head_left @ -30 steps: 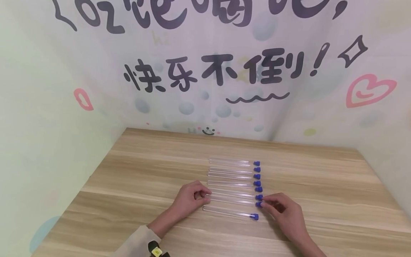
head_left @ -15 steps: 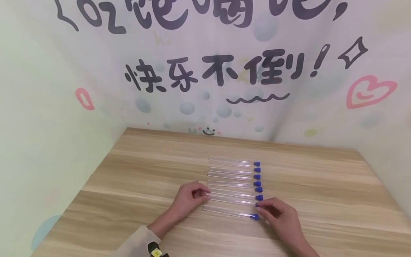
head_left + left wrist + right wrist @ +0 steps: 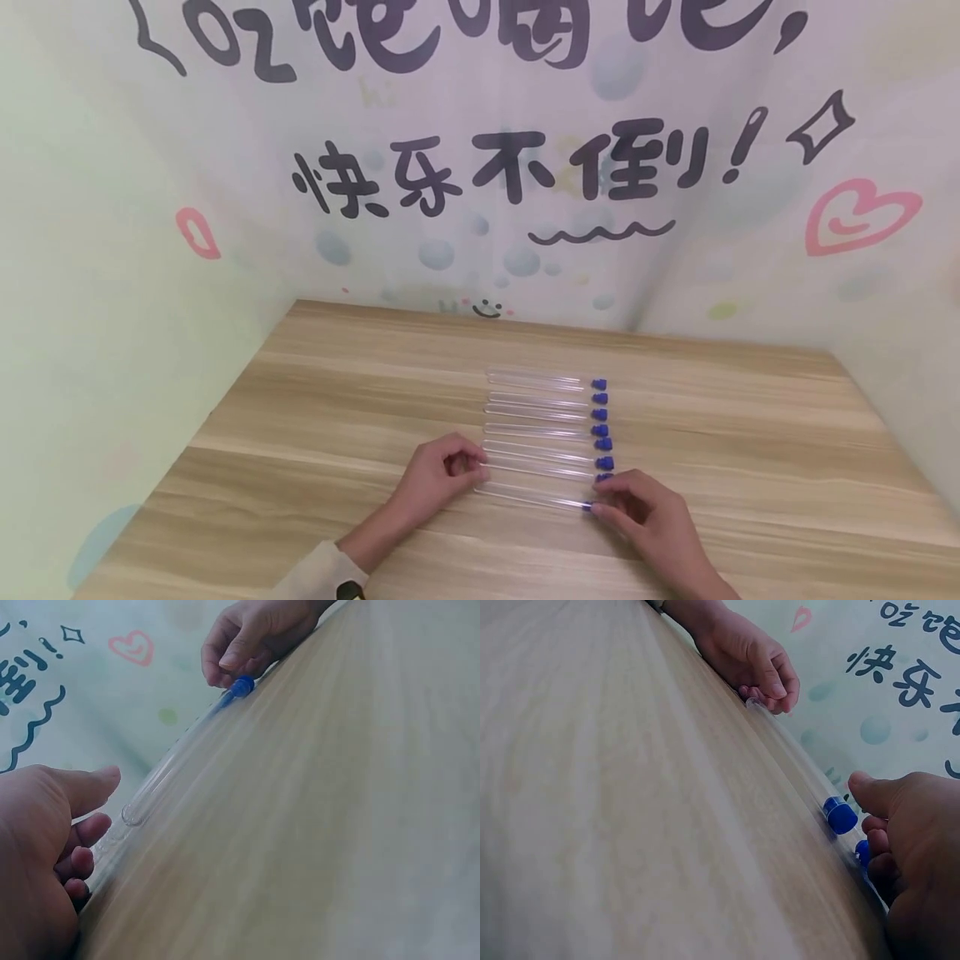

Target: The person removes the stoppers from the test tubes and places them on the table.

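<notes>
Near the front edge of the wooden desk, the nearest clear plastic tube with a blue cap lay flat. The left hand with curled fingers touched its round end, and the right hand pinched the cap end, probably to line it up with the row of other capped tubes.

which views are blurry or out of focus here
Head view: sharp and evenly lit, walls bowed by the wide lens. Left wrist view: left hand and table soft; nearest tube smeared. Right wrist view: right hand blurred, blue cap fairly crisp.
</notes>
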Demonstrator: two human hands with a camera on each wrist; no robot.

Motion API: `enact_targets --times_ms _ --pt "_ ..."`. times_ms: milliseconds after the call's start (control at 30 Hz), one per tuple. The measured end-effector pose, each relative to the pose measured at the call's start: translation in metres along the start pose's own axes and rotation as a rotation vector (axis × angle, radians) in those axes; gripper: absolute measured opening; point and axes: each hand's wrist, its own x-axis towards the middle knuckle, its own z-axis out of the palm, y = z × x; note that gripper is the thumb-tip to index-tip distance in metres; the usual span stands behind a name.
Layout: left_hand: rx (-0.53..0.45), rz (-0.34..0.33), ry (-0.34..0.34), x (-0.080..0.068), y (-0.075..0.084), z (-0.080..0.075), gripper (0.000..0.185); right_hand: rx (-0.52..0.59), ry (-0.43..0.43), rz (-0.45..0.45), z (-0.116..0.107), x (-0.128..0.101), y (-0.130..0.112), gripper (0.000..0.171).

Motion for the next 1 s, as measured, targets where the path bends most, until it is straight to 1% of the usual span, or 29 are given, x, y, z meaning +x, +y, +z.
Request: enact_targets --times_ms 100,233,333,433,533,667,733,833,1000 --pt "-0.002 0.001 -0.004 -0.003 0.003 0.001 0.016 0.007 -0.011 0.011 -0.002 -0.003 0.006 0.027" --pt "-0.013 0.032 -0.007 -0.008 0.002 0.003 0.020 -0.003 -0.027 0.042 -0.003 -0.007 0.005 0.027" --pt "0.000 0.053 -0.021 -0.010 0.001 0.004 0.020 -0.020 -0.037 0.037 -0.003 -0.008 0.006 0.027" --pt "0.043 0.061 -0.044 -0.011 0.001 0.004 0.020 -0.041 -0.038 0.013 -0.002 -0.008 0.006 0.028" --pt "0.110 0.074 -0.059 -0.011 0.000 0.005 0.021 -0.064 -0.045 -0.013 -0.001 -0.007 0.006 0.028" --pt "0.185 0.094 -0.069 -0.010 -0.001 0.007 0.020 -0.080 -0.056 -0.026 0.001 -0.006 0.005 0.028" --pt "0.205 0.098 -0.069 -0.011 -0.002 0.007 0.019 -0.087 -0.057 -0.023 0.001 -0.006 0.005 0.028" --pt "0.212 0.100 -0.066 -0.012 -0.001 0.008 0.017 -0.096 -0.054 -0.005 0.002 -0.007 0.006 0.027" --pt "0.188 0.111 -0.061 -0.011 0.001 0.008 0.016 -0.088 -0.034 0.065 0.001 -0.008 0.007 0.026"
